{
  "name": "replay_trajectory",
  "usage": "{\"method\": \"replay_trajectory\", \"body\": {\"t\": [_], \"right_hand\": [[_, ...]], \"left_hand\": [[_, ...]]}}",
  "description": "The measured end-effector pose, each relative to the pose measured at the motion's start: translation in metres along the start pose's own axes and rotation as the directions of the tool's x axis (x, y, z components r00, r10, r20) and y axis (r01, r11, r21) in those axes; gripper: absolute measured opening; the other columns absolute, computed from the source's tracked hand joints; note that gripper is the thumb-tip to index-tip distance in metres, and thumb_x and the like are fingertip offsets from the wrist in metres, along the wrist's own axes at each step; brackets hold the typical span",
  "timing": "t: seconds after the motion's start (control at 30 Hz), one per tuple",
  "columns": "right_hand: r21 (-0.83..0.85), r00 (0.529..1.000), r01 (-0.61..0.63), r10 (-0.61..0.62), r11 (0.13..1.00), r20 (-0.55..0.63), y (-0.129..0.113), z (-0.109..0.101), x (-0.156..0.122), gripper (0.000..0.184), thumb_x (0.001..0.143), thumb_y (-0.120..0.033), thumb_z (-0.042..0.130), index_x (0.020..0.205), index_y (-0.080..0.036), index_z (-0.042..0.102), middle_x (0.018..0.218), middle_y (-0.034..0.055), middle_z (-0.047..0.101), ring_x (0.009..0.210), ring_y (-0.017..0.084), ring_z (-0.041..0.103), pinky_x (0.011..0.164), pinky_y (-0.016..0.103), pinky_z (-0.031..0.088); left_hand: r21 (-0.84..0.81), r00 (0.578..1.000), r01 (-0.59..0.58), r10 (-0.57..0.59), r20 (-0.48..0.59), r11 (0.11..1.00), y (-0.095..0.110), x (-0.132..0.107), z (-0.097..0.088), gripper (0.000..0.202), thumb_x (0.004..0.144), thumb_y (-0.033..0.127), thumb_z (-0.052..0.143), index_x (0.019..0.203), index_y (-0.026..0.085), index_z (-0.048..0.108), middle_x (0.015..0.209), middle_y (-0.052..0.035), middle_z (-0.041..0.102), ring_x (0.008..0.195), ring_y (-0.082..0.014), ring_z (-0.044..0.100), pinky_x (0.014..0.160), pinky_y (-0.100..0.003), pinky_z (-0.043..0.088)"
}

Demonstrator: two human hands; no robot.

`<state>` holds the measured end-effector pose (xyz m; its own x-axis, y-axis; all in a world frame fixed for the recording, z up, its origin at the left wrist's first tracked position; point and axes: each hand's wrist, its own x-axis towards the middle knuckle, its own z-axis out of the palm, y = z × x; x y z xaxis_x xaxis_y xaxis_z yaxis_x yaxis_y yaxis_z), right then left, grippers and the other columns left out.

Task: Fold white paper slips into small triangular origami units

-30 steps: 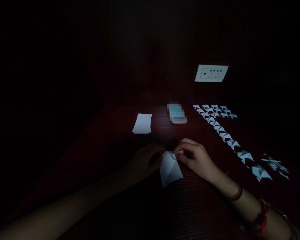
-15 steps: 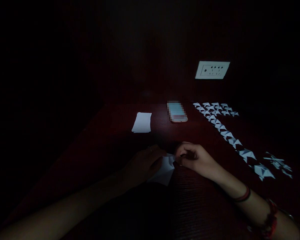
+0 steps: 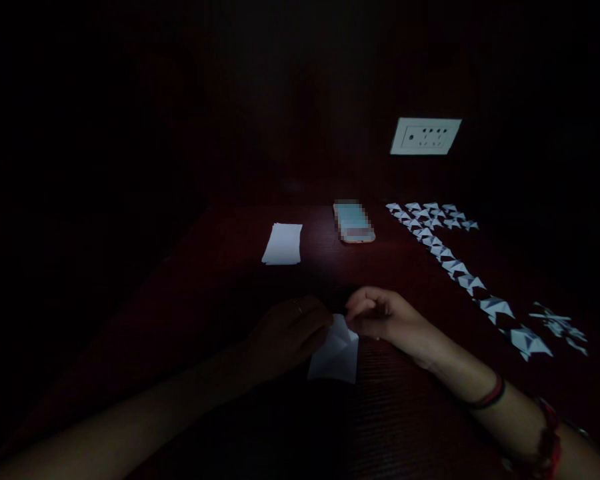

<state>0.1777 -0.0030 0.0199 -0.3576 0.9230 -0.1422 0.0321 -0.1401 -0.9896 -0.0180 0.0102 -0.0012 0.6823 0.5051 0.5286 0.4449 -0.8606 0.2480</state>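
On the near part of the dark red table [image 3: 325, 257], a creased white sheet [image 3: 334, 363] lies between the person's two hands, its folding apparently only partway done. The left hand [image 3: 285, 333] covers its upper left edge, and shadow hides whether that grip pinches it; the right hand [image 3: 390, 315] has curled fingers at the upper right edge, and one cannot tell if they close on paper. To the right lie paper scraps [image 3: 557, 323] and, stretching away beside them, folded paper shapes [image 3: 497, 307] that look finished. Farther off, a stack of flat sheets [image 3: 283, 243] seems left unfolded, with a blurred phone [image 3: 357, 227] near it. Beyond, a socket plate [image 3: 425, 137] sits on the wall.
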Motion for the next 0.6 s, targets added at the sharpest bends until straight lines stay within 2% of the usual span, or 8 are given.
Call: {"method": "replay_trajectory", "body": {"t": [0.07, 0.13, 0.23, 0.3, 0.47, 0.6], "right_hand": [[-0.046, 0.998, 0.036, -0.037, 0.998, -0.040, 0.001, 0.000, 0.000, 0.020, 0.063, -0.023, 0.063, 0.080, -0.015, 0.054, 0.069, -0.0014, 0.058, 0.060, 0.008, 0.052, 0.057, 0.022, 0.040], [-0.195, 0.994, 0.070, -0.084, 0.978, -0.067, 0.001, -0.001, -0.001, 0.017, 0.066, -0.029, 0.061, 0.075, -0.015, 0.055, 0.067, -0.0012, 0.057, 0.061, 0.009, 0.051, 0.057, 0.022, 0.040], [-0.446, 0.988, 0.087, -0.135, 0.891, -0.078, -0.003, -0.001, -0.006, 0.020, 0.067, -0.035, 0.060, 0.065, -0.015, 0.055, 0.063, -0.0016, 0.055, 0.059, 0.010, 0.050, 0.055, 0.022, 0.038], [-0.529, 0.989, 0.079, -0.131, 0.845, -0.063, -0.006, 0.000, -0.010, 0.023, 0.069, -0.036, 0.057, 0.063, -0.015, 0.057, 0.061, -0.0018, 0.055, 0.059, 0.010, 0.049, 0.054, 0.022, 0.037], [-0.545, 0.995, 0.094, -0.092, 0.833, 0.031, -0.007, 0.003, -0.012, 0.026, 0.075, -0.037, 0.050, 0.071, -0.015, 0.064, 0.065, -0.0014, 0.058, 0.062, 0.011, 0.051, 0.054, 0.021, 0.036], [-0.570, 0.989, 0.116, -0.145, 0.813, -0.005, -0.003, 0.007, -0.010, 0.023, 0.073, -0.035, 0.052, 0.071, -0.016, 0.064, 0.065, -0.0015, 0.058, 0.063, 0.012, 0.052, 0.054, 0.021, 0.036]], "left_hand": [[-0.005, 1.000, -0.025, 0.025, 0.011, 1.000, 0.001, 0.001, -0.001, 0.008, 0.081, 0.017, 0.045, 0.087, 0.016, 0.050, 0.083, -0.0015, 0.053, 0.076, -0.0097, 0.051, 0.066, -0.019, 0.042], [0.015, 0.999, -0.037, 0.036, 0.024, 0.999, 0.002, 0.000, -0.003, 0.009, 0.083, 0.017, 0.043, 0.086, 0.016, 0.051, 0.082, -0.0017, 0.053, 0.074, -0.0099, 0.051, 0.065, -0.020, 0.043], [0.081, 0.999, -0.042, 0.041, 0.010, 0.996, 0.002, -0.002, -0.003, 0.016, 0.085, 0.018, 0.037, 0.078, 0.016, 0.052, 0.075, -0.0012, 0.052, 0.068, -0.0098, 0.051, 0.062, -0.021, 0.044], [0.123, 1.000, -0.014, 0.016, -0.012, 0.992, 0.002, -0.003, -0.003, 0.018, 0.085, 0.018, 0.037, 0.075, 0.016, 0.052, 0.073, -0.0012, 0.052, 0.067, -0.0100, 0.051, 0.061, -0.021, 0.044], [0.178, 0.997, 0.002, 0.013, -0.082, 0.984, 0.006, -0.003, -0.004, 0.015, 0.083, 0.015, 0.038, 0.075, 0.015, 0.050, 0.072, -0.0009, 0.053, 0.068, -0.0107, 0.052, 0.062, -0.021, 0.044], [0.171, 0.999, -0.001, 0.007, -0.037, 0.985, 0.009, -0.003, -0.003, 0.016, 0.084, 0.014, 0.037, 0.077, 0.015, 0.051, 0.072, -0.0007, 0.054, 0.069, -0.0105, 0.053, 0.062, -0.021, 0.045]]}}
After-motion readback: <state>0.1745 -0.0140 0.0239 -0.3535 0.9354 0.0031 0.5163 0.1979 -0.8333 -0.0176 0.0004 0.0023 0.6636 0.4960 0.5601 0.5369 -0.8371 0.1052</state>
